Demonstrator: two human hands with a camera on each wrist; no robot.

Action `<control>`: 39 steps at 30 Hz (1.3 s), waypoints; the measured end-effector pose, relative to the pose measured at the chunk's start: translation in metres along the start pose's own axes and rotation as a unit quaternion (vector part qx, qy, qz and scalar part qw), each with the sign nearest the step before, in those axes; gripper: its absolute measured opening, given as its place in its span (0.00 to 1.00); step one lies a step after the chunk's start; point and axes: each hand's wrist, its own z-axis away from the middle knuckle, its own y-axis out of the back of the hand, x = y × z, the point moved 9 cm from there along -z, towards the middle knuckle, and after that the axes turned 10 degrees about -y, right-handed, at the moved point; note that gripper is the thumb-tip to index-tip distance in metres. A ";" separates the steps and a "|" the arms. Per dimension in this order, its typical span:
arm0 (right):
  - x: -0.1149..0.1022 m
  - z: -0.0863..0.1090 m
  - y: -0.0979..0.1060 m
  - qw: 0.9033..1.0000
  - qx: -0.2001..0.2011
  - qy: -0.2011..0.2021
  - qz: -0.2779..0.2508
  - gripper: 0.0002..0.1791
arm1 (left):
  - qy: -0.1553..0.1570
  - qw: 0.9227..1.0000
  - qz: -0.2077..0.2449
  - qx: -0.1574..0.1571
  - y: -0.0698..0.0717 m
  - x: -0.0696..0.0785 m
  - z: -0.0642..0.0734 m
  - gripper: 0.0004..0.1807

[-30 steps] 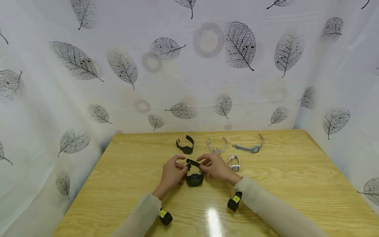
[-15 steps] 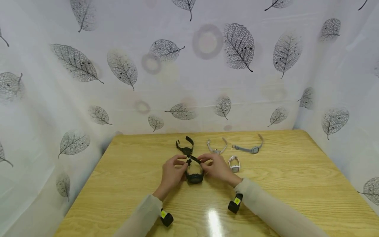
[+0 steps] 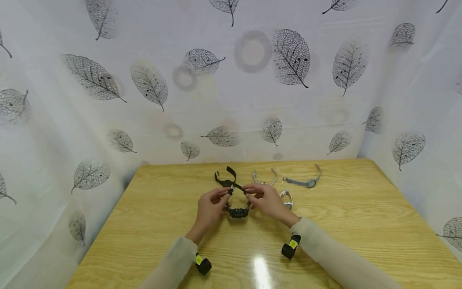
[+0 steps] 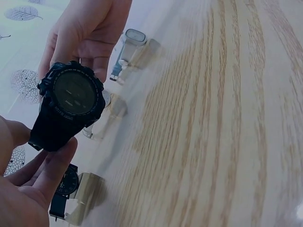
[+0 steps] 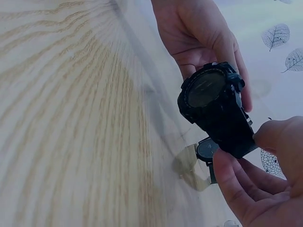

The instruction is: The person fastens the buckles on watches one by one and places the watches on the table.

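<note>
A chunky black digital watch [image 3: 238,212] hangs between both hands above the table, its round case toward the person and its strap on the far side. The left hand [image 3: 210,208] pinches the buckle end of the strap between thumb and fingers. The other strap end is pinched by the right hand [image 3: 268,202]. In the left wrist view the watch face [image 4: 73,92] is dark, with the left hand [image 4: 28,189] below it. The right wrist view shows the right hand [image 5: 265,189] gripping the black strap [image 5: 232,132]; whether the two strap ends are joined I cannot tell.
Behind the hands lie a black watch [image 3: 226,183], a pale watch [image 3: 274,176] partly hidden by the right hand, and a grey-blue watch [image 3: 311,183]. A white watch [image 3: 287,205] stands right of the right hand. Leaf-patterned cloth surrounds the wooden table [image 3: 151,216].
Both hands have moved a little up and away from the person, carrying the black watch. Its case has tilted, and the strap ends now overlap the black watch behind in the head view.
</note>
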 end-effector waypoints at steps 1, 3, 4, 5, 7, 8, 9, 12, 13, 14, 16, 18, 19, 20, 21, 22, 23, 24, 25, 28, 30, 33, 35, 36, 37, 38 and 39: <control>0.000 0.000 0.000 1.000 -0.003 0.001 -0.002 0.17 | 0.001 1.000 0.004 -0.001 0.000 0.000 0.000 0.12; -0.001 0.001 0.000 1.000 -0.008 0.005 -0.006 0.17 | 0.002 1.000 0.012 -0.004 -0.001 -0.001 0.000 0.12; -0.001 0.001 0.000 1.000 -0.010 0.006 -0.009 0.17 | 0.004 1.000 0.016 -0.005 -0.001 -0.001 0.001 0.12; -0.001 0.001 0.000 1.000 -0.012 0.008 -0.013 0.18 | 0.006 1.000 0.019 -0.006 -0.002 -0.001 0.001 0.12; -0.001 0.001 0.000 1.000 -0.013 0.005 -0.022 0.18 | 0.007 1.000 0.028 -0.005 -0.002 -0.002 0.001 0.13; 0.000 0.001 0.001 1.000 -0.012 0.004 -0.027 0.17 | 0.006 0.999 0.032 -0.004 -0.002 -0.001 0.001 0.13; 0.000 0.000 0.001 0.999 -0.011 0.004 -0.032 0.17 | 0.004 0.999 0.034 -0.005 -0.002 0.000 0.001 0.13; 0.000 0.000 0.004 0.999 -0.002 0.004 -0.051 0.17 | -0.008 0.999 0.041 -0.002 -0.003 0.003 0.001 0.13; -0.001 0.000 0.005 0.998 0.001 0.003 -0.058 0.17 | -0.014 0.999 0.044 -0.002 -0.003 0.004 0.000 0.13; -0.001 0.000 0.006 0.998 0.003 0.005 -0.066 0.17 | -0.020 0.999 0.049 -0.001 -0.004 0.006 0.000 0.13; -0.002 -0.001 0.008 0.997 0.009 0.008 -0.081 0.17 | -0.035 0.998 0.061 0.002 -0.004 0.009 -0.001 0.13; -0.003 -0.001 0.010 0.996 0.014 0.010 -0.092 0.17 | -0.048 0.996 0.076 0.004 -0.005 0.012 -0.002 0.13; -0.004 -0.001 0.011 0.995 0.017 0.011 -0.095 0.16 | -0.054 0.995 0.081 0.006 -0.005 0.013 -0.002 0.12; -0.004 -0.002 0.012 0.995 0.020 0.014 -0.097 0.16 | -0.060 0.995 0.085 0.008 -0.005 0.014 -0.002 0.12; -0.004 -0.002 0.013 0.995 0.023 0.015 -0.097 0.15 | -0.064 0.994 0.087 0.010 -0.005 0.015 -0.002 0.12; -0.005 -0.002 0.014 0.995 0.026 0.018 -0.096 0.15 | -0.069 0.994 0.085 0.011 -0.005 0.016 -0.001 0.11; -0.005 -0.002 0.014 0.995 0.028 0.020 -0.095 0.14 | -0.073 0.994 0.083 0.013 -0.005 0.017 -0.001 0.11; -0.006 -0.002 0.015 0.995 0.029 0.021 -0.096 0.14 | -0.077 0.994 0.080 0.015 -0.005 0.017 -0.001 0.11; -0.007 -0.001 0.015 0.995 0.029 0.022 -0.096 0.14 | -0.079 0.994 0.078 0.015 -0.005 0.017 -0.001 0.11; -0.009 0.001 0.015 0.994 0.030 0.021 -0.101 0.14 | -0.085 0.993 0.080 0.017 -0.005 0.017 0.000 0.11; -0.009 0.002 0.016 0.994 0.030 0.019 -0.104 0.15 | -0.086 0.992 0.086 0.018 -0.005 0.017 0.000 0.11; -0.008 0.003 0.016 0.994 0.031 0.014 -0.108 0.18 | -0.086 0.992 0.090 0.019 -0.006 0.018 0.000 0.11; -0.007 0.003 0.016 0.994 0.031 0.008 -0.108 0.21 | -0.087 0.992 0.089 0.020 -0.006 0.020 0.000 0.11; -0.006 0.002 0.016 0.994 0.029 0.003 -0.109 0.22 | -0.089 0.992 0.089 0.021 -0.006 0.020 0.000 0.12; -0.006 0.002 0.016 0.994 0.026 -0.002 -0.110 0.22 | -0.089 0.992 0.088 0.021 -0.006 0.021 0.000 0.12; -0.005 0.002 0.015 0.993 0.023 -0.007 -0.112 0.22 | -0.090 0.992 0.087 0.021 -0.006 0.021 0.000 0.12; -0.004 0.001 0.015 0.993 0.020 -0.012 -0.113 0.22 | -0.091 0.992 0.086 0.022 -0.006 0.022 0.000 0.11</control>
